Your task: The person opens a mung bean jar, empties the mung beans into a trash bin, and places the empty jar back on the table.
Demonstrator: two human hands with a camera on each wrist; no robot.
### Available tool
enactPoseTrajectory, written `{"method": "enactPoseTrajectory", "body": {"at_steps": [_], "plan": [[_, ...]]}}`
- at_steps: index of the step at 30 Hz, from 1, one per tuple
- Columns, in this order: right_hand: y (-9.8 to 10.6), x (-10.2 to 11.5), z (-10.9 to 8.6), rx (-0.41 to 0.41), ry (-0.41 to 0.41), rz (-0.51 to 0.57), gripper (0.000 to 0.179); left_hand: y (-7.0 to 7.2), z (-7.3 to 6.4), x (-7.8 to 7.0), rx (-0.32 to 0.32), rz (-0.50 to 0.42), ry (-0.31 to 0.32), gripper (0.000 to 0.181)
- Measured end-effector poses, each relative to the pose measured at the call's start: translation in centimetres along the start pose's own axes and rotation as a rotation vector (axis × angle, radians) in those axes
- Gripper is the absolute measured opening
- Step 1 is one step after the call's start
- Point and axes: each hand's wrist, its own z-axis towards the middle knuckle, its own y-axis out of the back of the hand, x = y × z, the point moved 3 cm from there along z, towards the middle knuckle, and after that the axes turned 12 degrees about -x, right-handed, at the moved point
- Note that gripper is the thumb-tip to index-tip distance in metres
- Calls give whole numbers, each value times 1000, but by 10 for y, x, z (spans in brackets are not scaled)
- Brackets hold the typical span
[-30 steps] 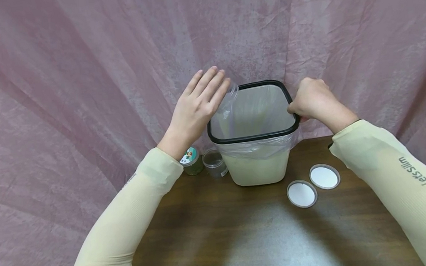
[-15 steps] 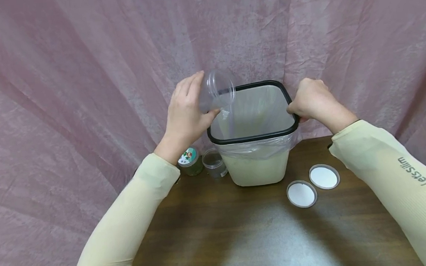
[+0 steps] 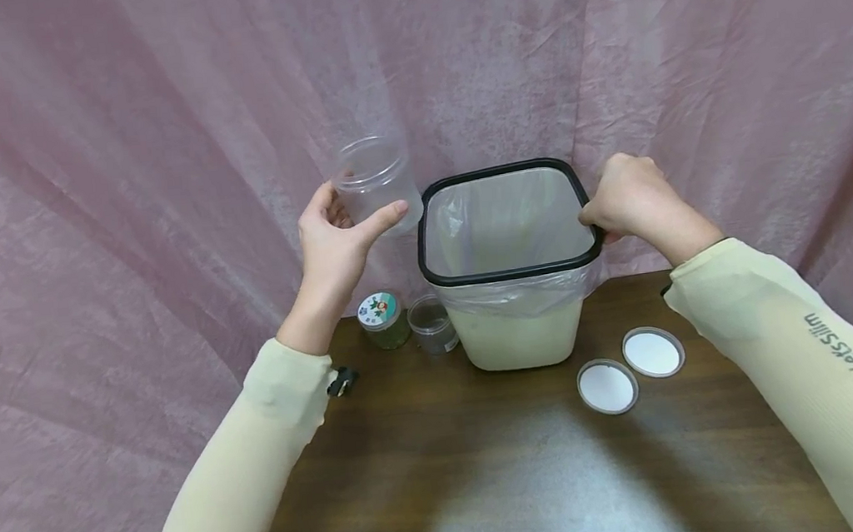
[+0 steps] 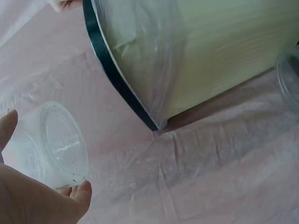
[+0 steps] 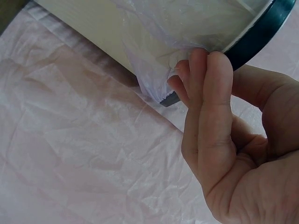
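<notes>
My left hand [image 3: 334, 236] grips a clear plastic jar [image 3: 377, 178], without a lid, beside the left rim of a cream trash bin [image 3: 518, 338]. In the left wrist view small dark specks cling to the jar [image 4: 63, 144]. The bin has a black rim [image 3: 515, 275] and a clear plastic liner folded over it. My right hand [image 3: 632, 200] pinches the bin's rim at the right side; in the right wrist view its curled fingers [image 5: 215, 93] press the liner [image 5: 159, 51] against the rim, thumb on the other side.
Left of the bin stand a jar with a printed lid and green contents [image 3: 383, 320] and a lidless clear jar [image 3: 432, 325]. Two round white lids [image 3: 607, 386] lie on the brown table [image 3: 487, 462] to the right. A pink curtain [image 3: 199, 150] hangs behind.
My left hand has moved left, away from over the bin, and turned the jar from tipped toward the bin to nearly upright. The right hand has kept its hold on the rim.
</notes>
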Motion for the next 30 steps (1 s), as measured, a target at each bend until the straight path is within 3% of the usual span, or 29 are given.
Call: {"method": "enactPoseTrajectory", "body": {"at_steps": [3, 7, 14, 19, 24, 30], "plan": [[1, -2, 0, -2, -6, 0, 23, 5, -6, 9, -14, -28, 4, 76], [2, -6, -1, -4, -15, 5, 23, 11, -14, 30, -43, 10, 10, 77], [4, -8, -1, -13, -15, 3, 24, 15, -30, 97, -87, 184, 32, 78], [3, -8, -1, -19, -15, -7, 23, 18, -47, 137, -110, 285, 44, 77], [3, -7, -1, -17, -3, -20, 21, 22, -62, 173, -105, 364, 52, 77], [4, -9, 0, -19, -7, -14, 22, 17, -78, 205, -37, 463, 76, 77]]}}
